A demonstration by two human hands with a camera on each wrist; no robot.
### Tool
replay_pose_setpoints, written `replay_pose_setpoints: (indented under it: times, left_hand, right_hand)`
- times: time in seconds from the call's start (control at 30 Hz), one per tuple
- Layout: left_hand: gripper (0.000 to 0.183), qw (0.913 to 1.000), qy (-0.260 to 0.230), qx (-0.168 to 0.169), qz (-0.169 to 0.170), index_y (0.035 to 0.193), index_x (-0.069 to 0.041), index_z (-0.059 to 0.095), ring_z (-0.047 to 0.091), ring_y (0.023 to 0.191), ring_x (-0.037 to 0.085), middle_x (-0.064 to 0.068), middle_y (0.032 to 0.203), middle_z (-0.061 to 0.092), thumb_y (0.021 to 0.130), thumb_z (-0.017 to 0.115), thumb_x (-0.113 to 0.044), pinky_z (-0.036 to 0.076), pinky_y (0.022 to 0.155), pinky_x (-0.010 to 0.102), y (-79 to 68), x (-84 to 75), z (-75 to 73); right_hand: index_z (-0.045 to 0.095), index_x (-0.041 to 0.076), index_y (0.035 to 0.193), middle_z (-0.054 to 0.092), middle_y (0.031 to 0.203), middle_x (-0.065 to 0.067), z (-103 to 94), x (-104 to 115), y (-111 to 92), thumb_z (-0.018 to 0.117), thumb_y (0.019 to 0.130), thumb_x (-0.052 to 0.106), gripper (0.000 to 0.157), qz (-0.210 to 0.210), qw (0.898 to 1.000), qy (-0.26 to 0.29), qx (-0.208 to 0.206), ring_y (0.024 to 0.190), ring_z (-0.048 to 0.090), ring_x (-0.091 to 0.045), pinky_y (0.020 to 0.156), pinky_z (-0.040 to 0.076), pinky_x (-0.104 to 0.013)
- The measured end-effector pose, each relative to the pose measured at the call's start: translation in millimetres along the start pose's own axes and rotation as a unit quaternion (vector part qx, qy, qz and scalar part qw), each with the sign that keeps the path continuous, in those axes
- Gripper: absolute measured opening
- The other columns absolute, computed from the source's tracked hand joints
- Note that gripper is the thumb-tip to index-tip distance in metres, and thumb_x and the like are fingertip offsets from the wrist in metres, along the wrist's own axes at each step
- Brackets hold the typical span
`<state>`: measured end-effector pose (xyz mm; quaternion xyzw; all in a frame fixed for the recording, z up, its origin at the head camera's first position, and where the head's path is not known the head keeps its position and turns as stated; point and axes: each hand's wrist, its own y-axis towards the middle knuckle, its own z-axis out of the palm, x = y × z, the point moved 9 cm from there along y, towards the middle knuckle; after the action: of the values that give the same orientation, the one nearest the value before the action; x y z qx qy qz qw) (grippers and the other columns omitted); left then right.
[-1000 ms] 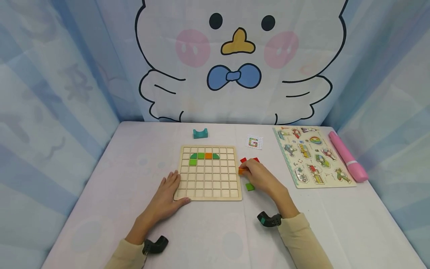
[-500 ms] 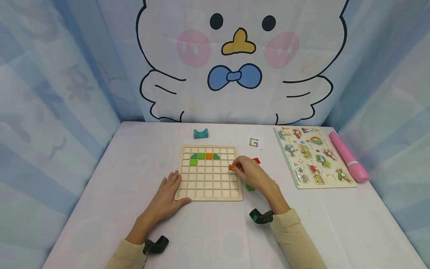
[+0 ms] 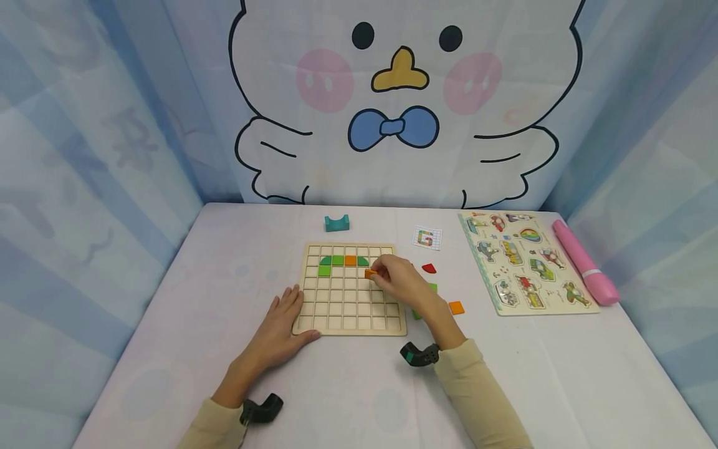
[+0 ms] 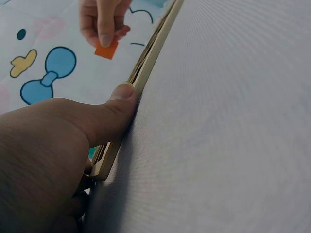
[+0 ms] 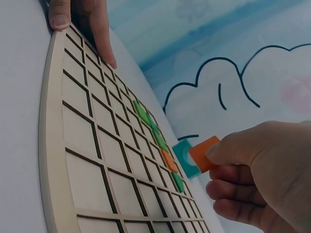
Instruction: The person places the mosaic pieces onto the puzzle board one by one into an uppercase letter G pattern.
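Observation:
A wooden grid board (image 3: 350,308) lies on the table. In its upper rows sit a light green square tile (image 3: 338,260), an orange square tile (image 3: 350,260), a second light green square (image 3: 324,270) and two dark green rounded tiles, one at either end. My left hand (image 3: 277,333) rests at the board's near left corner, fingers along the left side and thumb (image 4: 119,99) on the front edge. Between thumb and fingers my right hand (image 3: 401,280) pinches another orange square tile (image 5: 201,153), raised over the board's right part, below the right-hand dark green tile.
Right of the board lie a red tile (image 3: 429,268), an orange tile (image 3: 457,307) and green tiles partly hidden by my right arm. Behind are a small pattern card (image 3: 427,237) and a teal notched block (image 3: 336,223). A picture puzzle board (image 3: 524,265) and pink cylinder (image 3: 583,262) stand farther right.
From the loose pieces, my right hand has carried the orange square tile left over the board. Loose tiles it covered now show. My left hand has stayed at the board's corner.

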<state>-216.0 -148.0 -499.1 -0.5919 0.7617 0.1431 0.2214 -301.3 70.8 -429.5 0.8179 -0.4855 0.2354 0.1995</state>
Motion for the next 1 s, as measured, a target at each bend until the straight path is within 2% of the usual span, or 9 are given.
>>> replay_pose_setpoints:
  times: [0.33,0.57,1.0]
  left_hand:
    - [0.095,1.0000,0.001,-0.003,0.002,0.155,0.006,0.024,0.013,0.156,0.037,0.021,0.166,0.018,0.092,0.068,-0.049,0.012,0.128,0.055,0.1,0.0,0.2]
    - [0.094,0.9999,-0.003,-0.008,0.007,0.155,0.007,0.026,0.014,0.155,0.038,0.021,0.165,0.021,0.092,0.068,-0.050,0.014,0.127,0.056,-0.5,-1.0,-0.3]
    - [0.094,0.9999,-0.007,-0.010,0.011,0.154,0.007,0.027,0.015,0.155,0.039,0.022,0.165,0.021,0.091,0.069,-0.048,0.015,0.126,0.058,-0.3,-1.5,-2.4]
  right_hand:
    - [0.067,0.003,0.108,0.066,0.093,-0.006,9.2,19,14,0.065,0.097,0.013,0.015,-0.031,0.999,-0.005,-0.004,0.081,0.057,-0.015,0.074,0.054,-0.026]
    - [0.068,0.005,0.112,0.067,0.098,-0.005,19.0,26,21,0.065,0.098,0.014,0.018,-0.017,1.000,-0.001,-0.001,0.084,0.057,-0.015,0.078,0.054,-0.027]
    - [0.068,0.002,0.114,0.069,0.102,-0.008,42.6,43,34,0.064,0.098,0.011,0.019,-0.044,0.999,0.011,0.012,0.087,0.059,-0.015,0.081,0.056,-0.030]
